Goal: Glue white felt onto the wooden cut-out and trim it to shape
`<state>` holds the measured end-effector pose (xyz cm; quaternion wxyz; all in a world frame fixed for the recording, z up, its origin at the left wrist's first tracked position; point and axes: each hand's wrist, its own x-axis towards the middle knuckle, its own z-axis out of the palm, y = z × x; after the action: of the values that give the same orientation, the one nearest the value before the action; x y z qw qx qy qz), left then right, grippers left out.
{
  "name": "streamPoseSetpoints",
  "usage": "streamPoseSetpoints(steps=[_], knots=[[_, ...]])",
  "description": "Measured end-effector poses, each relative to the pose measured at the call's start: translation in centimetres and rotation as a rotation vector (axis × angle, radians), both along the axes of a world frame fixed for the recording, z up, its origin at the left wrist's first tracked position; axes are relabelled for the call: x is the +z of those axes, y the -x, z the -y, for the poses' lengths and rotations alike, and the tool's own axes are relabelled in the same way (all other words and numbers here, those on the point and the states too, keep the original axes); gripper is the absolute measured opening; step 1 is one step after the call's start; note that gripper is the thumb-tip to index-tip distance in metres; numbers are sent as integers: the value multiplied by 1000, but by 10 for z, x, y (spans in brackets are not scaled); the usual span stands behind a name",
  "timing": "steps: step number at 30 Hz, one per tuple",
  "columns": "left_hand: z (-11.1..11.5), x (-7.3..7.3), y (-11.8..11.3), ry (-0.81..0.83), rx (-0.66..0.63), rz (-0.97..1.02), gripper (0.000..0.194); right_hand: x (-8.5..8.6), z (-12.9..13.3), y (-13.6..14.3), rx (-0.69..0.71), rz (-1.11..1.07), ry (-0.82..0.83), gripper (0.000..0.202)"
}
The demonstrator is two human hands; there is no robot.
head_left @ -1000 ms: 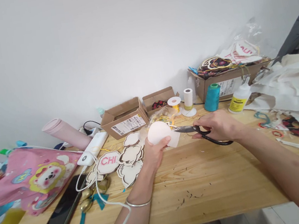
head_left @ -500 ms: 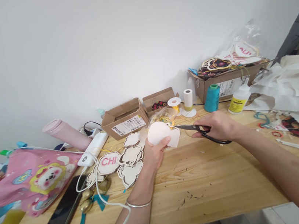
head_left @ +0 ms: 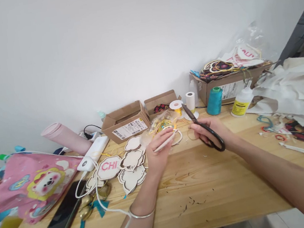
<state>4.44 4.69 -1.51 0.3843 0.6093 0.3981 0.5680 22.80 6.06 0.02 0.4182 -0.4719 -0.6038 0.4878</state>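
Observation:
A thin white piece (head_left: 165, 142), seen nearly edge-on, is held in my left hand (head_left: 160, 154). My right hand (head_left: 210, 130) is closed on black-handled scissors (head_left: 214, 135), whose blades point up and away, toward the thread spools. A white curved outline piece (head_left: 178, 137) lies just beyond my left fingers. Left of my left hand rest several pale cloud-shaped pieces (head_left: 132, 177) and one lettered "CHI" (head_left: 109, 168). Yellow threads (head_left: 164, 124) lie in a tangle behind my left hand.
An open cardboard box (head_left: 127, 127), a teal thread cone (head_left: 214, 101) and a glue bottle (head_left: 242, 101) stand at the back. On the left are a phone (head_left: 57, 225), a pink bag (head_left: 37, 183) and a white cable. White cloth (head_left: 300, 81) is heaped at right.
My left hand has turned the white piece from face-on to nearly edge-on. The scissors have swung from pointing left at the piece to pointing up, apart from it.

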Motion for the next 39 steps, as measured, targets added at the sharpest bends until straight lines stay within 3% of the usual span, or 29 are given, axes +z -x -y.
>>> streamPoseSetpoints(steps=[4,8,10,14,18,22,27,32,36,39], knots=[[10,5,-7,-159,33,-154,25,-4,13,15,111,-284,121,41],[10,3,-11,-168,61,-126,31,-7,13,15,56,-367,147,36],[4,-2,-10,-82,59,14,36,-5,11,12,-3,-351,125,36],[-4,-12,-9,313,-92,378,37,-3,9,11,-3,-294,51,33],[-1,-16,-16,566,-192,427,31,-15,6,15,101,-260,-5,33],[0,-12,-19,590,-103,450,27,-25,0,13,95,-286,38,39],[-2,-9,-15,512,-63,472,29,-17,0,3,178,-342,106,40],[1,-5,-15,466,-111,467,22,-12,1,-5,251,-162,-104,52],[1,-5,-14,438,-132,491,20,-15,-4,-7,191,201,-249,49],[0,-7,-13,408,-118,466,24,-15,-5,-7,154,463,-471,41]])
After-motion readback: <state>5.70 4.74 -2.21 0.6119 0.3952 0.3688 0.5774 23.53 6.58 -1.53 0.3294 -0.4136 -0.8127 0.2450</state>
